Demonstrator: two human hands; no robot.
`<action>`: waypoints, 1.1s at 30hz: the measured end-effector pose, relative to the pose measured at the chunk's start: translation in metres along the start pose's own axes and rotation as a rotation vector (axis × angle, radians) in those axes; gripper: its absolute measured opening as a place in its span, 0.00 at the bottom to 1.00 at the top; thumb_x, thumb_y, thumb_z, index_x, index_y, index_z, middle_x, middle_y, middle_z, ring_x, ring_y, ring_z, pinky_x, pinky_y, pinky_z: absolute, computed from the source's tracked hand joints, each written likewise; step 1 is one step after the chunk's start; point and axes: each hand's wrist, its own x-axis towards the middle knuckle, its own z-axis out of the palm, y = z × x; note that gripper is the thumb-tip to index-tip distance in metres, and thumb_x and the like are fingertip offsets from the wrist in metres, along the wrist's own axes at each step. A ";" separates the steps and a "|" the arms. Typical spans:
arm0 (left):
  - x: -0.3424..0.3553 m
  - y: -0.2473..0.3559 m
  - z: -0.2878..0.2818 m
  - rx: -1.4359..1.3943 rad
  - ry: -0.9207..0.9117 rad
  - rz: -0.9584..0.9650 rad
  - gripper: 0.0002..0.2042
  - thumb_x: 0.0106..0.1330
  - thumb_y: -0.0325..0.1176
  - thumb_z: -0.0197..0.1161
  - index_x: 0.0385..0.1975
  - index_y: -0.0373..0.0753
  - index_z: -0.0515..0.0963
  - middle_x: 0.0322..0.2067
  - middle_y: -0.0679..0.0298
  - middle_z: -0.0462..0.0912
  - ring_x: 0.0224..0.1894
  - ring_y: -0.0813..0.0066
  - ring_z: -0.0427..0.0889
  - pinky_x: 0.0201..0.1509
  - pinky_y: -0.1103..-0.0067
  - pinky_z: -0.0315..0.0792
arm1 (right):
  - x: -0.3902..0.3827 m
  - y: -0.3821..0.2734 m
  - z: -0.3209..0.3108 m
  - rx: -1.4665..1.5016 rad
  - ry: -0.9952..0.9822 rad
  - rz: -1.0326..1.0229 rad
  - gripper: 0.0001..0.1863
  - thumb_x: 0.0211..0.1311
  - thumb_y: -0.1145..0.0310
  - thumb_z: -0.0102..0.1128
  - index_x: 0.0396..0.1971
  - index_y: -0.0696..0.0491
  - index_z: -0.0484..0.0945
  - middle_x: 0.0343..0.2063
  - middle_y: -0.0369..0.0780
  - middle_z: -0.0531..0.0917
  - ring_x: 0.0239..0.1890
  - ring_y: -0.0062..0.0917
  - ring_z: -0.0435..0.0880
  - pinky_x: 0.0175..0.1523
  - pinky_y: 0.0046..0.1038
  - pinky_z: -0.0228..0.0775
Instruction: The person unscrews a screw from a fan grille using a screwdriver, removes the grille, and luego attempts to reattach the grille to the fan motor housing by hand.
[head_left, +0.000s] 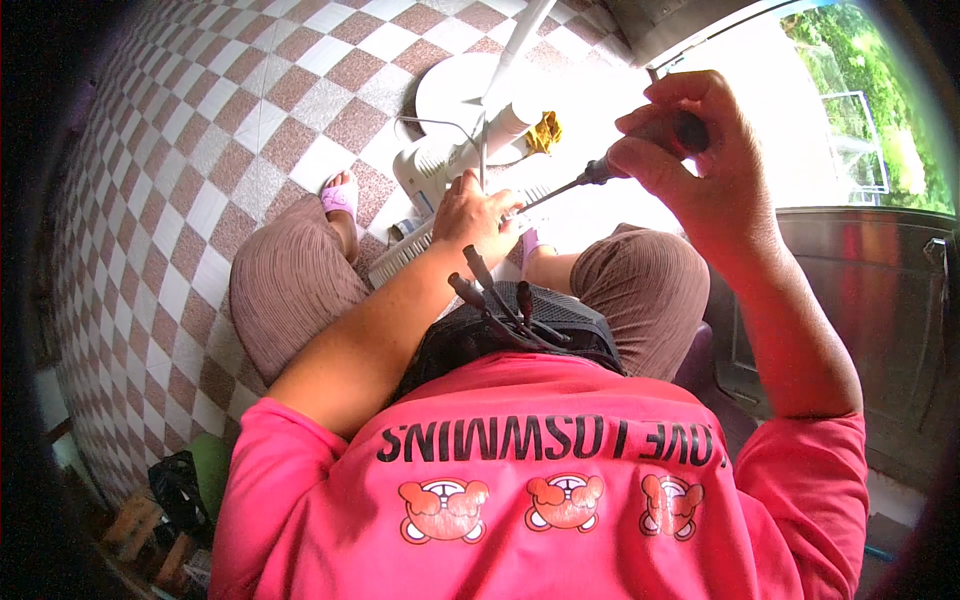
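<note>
My right hand [715, 165] is raised at the right, its fingers closed around the dark handle of a screwdriver [597, 172]. The metal shaft slants down and left, and its tip ends at the fingers of my left hand [472, 215]. That hand rests, fingers bent, on a white slatted part [400, 258] between my knees. Whatever its fingertips pinch there is too small to make out. Just beyond it lies a white piece with printing [428, 172], with a thin cable along it. Strong glare washes out the area under the screwdriver.
Past the white pieces stands a round white base [445, 95] beside a slanting white pole [520, 45]. A crumpled yellow item [545, 132] lies near them. Dark cables with plugs [490, 290] stick up from a black bag [450, 335] at my waist. A metal door panel [850, 300] is at the right.
</note>
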 end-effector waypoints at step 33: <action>-0.006 0.009 -0.007 0.060 0.008 0.028 0.08 0.59 0.34 0.60 0.38 0.46 0.79 0.42 0.53 0.68 0.49 0.57 0.69 0.55 0.66 0.65 | -0.003 0.010 0.006 0.630 0.084 0.255 0.07 0.57 0.74 0.54 0.23 0.53 0.66 0.23 0.36 0.71 0.30 0.23 0.73 0.42 0.27 0.68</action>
